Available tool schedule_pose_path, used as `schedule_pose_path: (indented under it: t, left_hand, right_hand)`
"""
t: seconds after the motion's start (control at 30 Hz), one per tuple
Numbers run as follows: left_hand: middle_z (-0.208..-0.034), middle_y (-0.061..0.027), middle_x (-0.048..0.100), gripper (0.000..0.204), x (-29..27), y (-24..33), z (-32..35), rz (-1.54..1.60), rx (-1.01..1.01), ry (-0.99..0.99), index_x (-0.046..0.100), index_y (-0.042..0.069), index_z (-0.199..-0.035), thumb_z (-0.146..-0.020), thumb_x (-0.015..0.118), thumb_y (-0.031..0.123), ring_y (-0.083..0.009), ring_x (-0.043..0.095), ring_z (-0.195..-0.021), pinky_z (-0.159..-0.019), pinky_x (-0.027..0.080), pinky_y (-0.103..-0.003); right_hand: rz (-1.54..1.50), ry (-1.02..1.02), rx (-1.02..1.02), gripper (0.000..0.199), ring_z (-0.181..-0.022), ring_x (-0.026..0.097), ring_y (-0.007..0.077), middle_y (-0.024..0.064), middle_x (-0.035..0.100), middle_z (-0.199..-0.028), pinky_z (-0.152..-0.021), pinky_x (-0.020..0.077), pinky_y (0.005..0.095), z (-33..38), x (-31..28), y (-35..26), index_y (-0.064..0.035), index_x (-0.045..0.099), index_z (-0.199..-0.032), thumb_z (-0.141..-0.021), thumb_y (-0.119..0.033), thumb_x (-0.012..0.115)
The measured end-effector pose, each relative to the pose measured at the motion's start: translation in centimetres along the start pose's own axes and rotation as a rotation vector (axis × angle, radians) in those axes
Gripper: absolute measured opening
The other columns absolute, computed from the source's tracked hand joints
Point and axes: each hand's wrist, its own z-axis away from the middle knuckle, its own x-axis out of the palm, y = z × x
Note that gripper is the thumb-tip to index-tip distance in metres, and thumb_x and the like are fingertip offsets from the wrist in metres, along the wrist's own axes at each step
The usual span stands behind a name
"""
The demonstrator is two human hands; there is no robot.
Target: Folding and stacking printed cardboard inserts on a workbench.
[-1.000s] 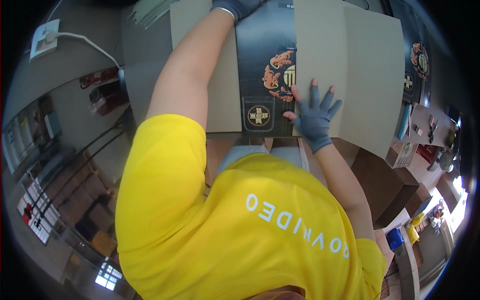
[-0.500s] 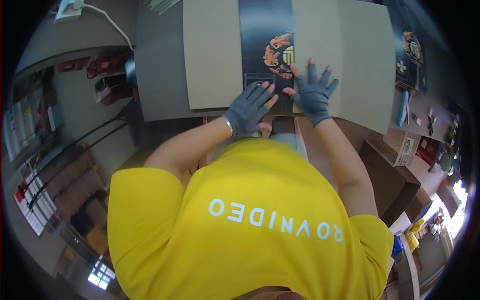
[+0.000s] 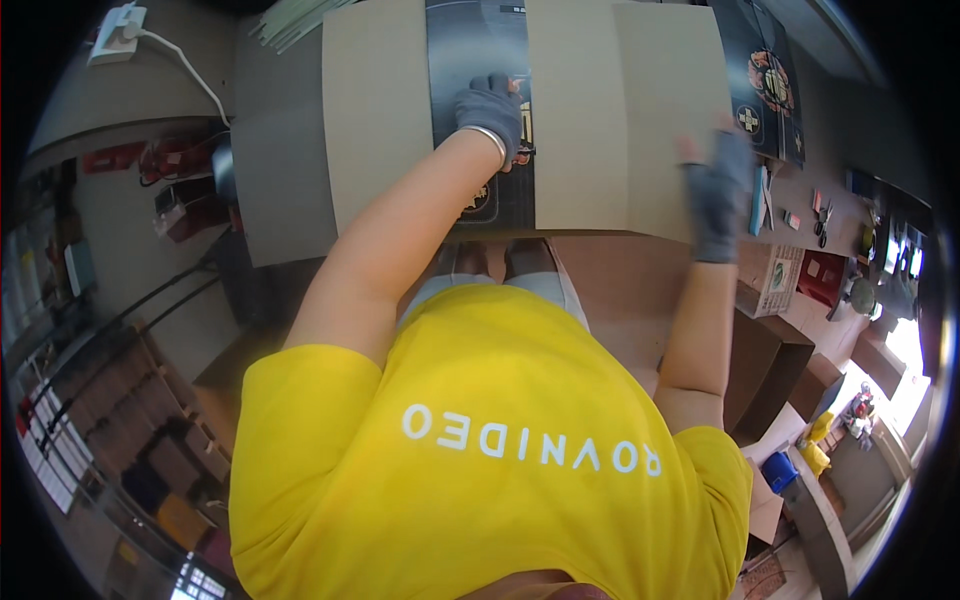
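A dark printed strip [image 3: 480, 40] with orange and gold pictures lies between two tan cardboard panels on the table. My left hand [image 3: 490, 118], in a grey fingertip-less glove, rests on this strip with its fingers curled in. What is under its fingers, if anything, is hidden. The left tan panel [image 3: 375, 120] lies beside that hand. My right hand [image 3: 718, 195], gloved alike, is at the outer edge of the right tan panel [image 3: 625, 110]. Motion blurs it, but thumb and fingers are apart with nothing visible in them.
Another dark printed sheet [image 3: 770, 80] lies right of the panels. Near it are scissors [image 3: 823, 222] and a light blue item [image 3: 760, 200]. A bundle of pale strips [image 3: 295, 22] and a white power strip [image 3: 117, 35] are at the far left. An open brown box [image 3: 765, 370] stands lower right.
My left hand has moved farther up the dark strip and curled its fingers. My right hand has left the strip and swung right to the panel's edge. The view has shifted slightly.
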Motion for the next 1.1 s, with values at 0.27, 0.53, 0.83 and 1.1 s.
schedule_pose_path:
  t: [0.27, 0.53, 0.83, 1.1]
  left_hand:
    - [-0.163, -0.0178, 0.007, 0.124, 1.1, -2.6, -0.2, 0.142, 0.112, -0.002, 0.027, 0.012, -0.154, -0.053, 0.089, 0.047, -0.0338, 0.001, -0.152, -0.116, 0.014, -0.058]
    - [-0.163, -0.0193, 0.002, 0.142, 2.7, -3.1, -0.6, 0.216, 0.201, 0.060, 0.000, 0.008, -0.157, -0.053, 0.086, 0.053, -0.0332, -0.002, -0.152, -0.116, 0.003, -0.060]
    - [-0.163, -0.0167, 0.009, 0.135, 4.4, -2.7, -0.3, 0.289, 0.176, 0.268, 0.010, 0.023, -0.158, -0.052, 0.079, 0.069, -0.0316, 0.005, -0.152, -0.113, 0.004, -0.065]
    - [-0.162, -0.0133, 0.016, 0.120, 5.9, -2.1, -0.8, 0.237, 0.121, 0.400, 0.022, 0.031, -0.156, -0.057, 0.069, 0.079, -0.0301, 0.011, -0.150, -0.112, 0.006, -0.064]
  right_hand:
    - [-0.928, -0.482, 0.470, 0.049, -0.122, 0.054, 0.0341, 0.0189, 0.059, -0.128, -0.102, 0.0427, 0.0360, -2.2, -5.1, -0.6, -0.0090, 0.059, -0.133, -0.092, -0.036, 0.064]
    - [-0.279, -0.443, -0.299, 0.071, -0.145, 0.017, 0.0460, 0.0092, 0.040, -0.149, -0.110, 0.0091, 0.0680, 0.8, 6.6, -11.0, -0.0302, 0.063, -0.128, -0.067, -0.065, 0.074]
    - [-0.309, -0.409, -0.301, 0.074, -0.144, 0.018, 0.0482, 0.0107, 0.035, -0.154, -0.108, 0.0118, 0.0694, 1.9, 8.7, -10.5, -0.0317, 0.058, -0.133, -0.068, -0.062, 0.076]
    - [-0.336, -0.474, -0.257, 0.062, -0.141, 0.026, 0.0450, 0.0093, 0.042, -0.150, -0.107, 0.0203, 0.0644, 0.2, 8.9, -10.0, -0.0317, 0.059, -0.132, -0.075, -0.054, 0.072]
